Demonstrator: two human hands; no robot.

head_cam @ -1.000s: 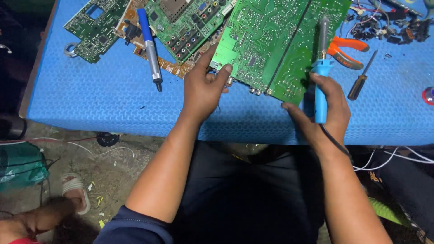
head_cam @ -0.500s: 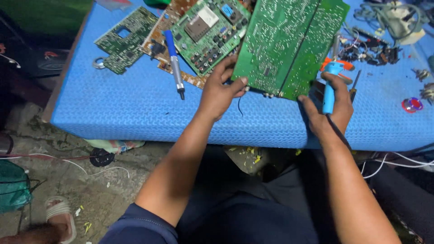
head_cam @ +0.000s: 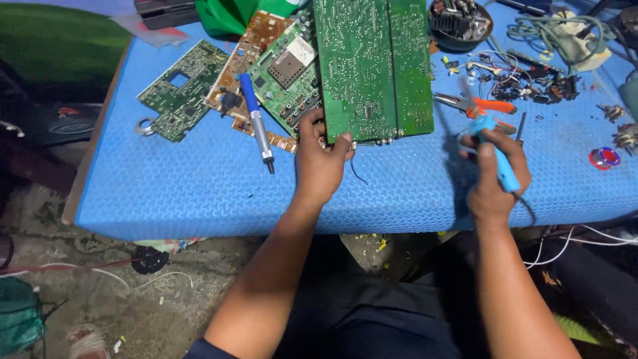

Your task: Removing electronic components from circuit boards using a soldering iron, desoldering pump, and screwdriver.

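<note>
Your left hand point(head_cam: 319, 159) grip pinches green circuit board point(head_cam: 372, 66) edge; right hand point(head_cam: 495, 176) grip wraps blue soldering iron point(head_cam: 500, 156) above surface point(head_cam: 199, 186).

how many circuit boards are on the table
4. A large green board under the left hand; a green board with a chip beside it; a brown board beneath that; a small green board at far left. More may be hidden underneath.

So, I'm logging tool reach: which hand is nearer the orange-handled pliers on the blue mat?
Right. The right hand, gripping a blue soldering iron, sits just below the orange-handled pliers; the left hand is far off, on the large green circuit board.
</note>
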